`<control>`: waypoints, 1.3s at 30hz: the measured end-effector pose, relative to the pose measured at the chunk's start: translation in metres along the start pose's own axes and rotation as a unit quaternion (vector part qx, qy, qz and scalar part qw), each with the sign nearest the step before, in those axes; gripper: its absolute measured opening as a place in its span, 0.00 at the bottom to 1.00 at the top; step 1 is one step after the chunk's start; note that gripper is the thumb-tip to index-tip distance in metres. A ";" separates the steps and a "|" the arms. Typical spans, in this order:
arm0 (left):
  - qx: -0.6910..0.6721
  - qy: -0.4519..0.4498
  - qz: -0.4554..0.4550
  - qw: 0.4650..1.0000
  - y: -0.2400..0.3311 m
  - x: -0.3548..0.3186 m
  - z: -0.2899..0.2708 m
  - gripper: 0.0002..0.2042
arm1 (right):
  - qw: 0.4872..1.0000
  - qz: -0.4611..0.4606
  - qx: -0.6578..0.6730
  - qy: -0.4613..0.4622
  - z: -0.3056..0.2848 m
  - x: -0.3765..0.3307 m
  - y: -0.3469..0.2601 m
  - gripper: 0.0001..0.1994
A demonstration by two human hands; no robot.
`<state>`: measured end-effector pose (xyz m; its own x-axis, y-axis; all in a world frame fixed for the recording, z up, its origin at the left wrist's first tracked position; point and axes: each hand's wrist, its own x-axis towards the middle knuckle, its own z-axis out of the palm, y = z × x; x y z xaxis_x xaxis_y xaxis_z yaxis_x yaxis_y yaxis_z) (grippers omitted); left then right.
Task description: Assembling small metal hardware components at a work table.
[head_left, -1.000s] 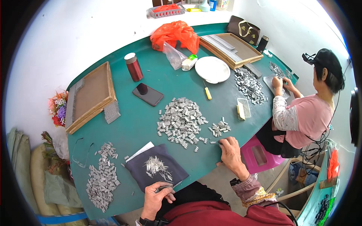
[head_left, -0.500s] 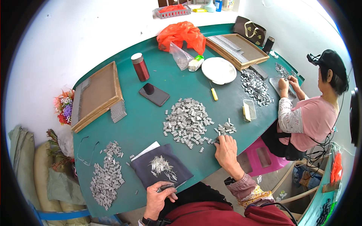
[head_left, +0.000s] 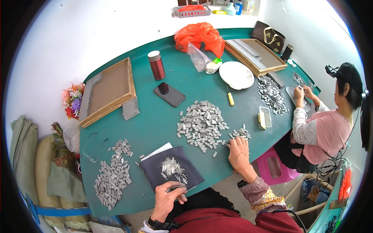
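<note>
My left hand [head_left: 168,200] is closed, thumb over fingers, round a small dark grey metal piece at the near table edge. Just beyond it lies a dark cloth [head_left: 155,175] bearing a heap of thin metal pins [head_left: 171,167]. My right hand [head_left: 239,157] rests on the table at the right, fingers bent down and drawn together. Whatever its fingertips hold is hidden. They are beside a small cluster of metal pieces [head_left: 241,133]. A large heap of toothed metal pieces [head_left: 202,124] spreads to the left of that hand, and another heap [head_left: 112,178] lies far left.
Wooden trays [head_left: 130,73] stand left and back right. A phone [head_left: 169,94], red flask [head_left: 156,66], white plate [head_left: 236,75], yellow-handled screwdriver [head_left: 231,98], and clear plastic box [head_left: 265,117] lie across the green table [head_left: 151,128]. A co-worker [head_left: 330,120] handles parts at right.
The whole view has shifted, so the table's things sit farther right in the picture. My left hand is slightly nearer the pins. My right hand stays beside the small cluster.
</note>
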<state>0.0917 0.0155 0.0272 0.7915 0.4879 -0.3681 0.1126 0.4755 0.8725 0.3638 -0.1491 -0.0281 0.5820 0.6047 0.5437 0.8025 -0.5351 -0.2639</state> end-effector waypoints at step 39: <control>-0.069 0.150 0.138 0.976 -0.009 -0.034 -0.041 0.06 | 0.940 -0.141 0.294 -0.102 -0.006 -0.021 -0.179 0.08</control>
<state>0.0395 0.0246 0.0182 0.5659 0.7945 -0.2202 -0.1793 0.3794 0.9077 0.2075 -0.0696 0.0122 0.2993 0.8067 0.5095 0.8282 0.0456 -0.5586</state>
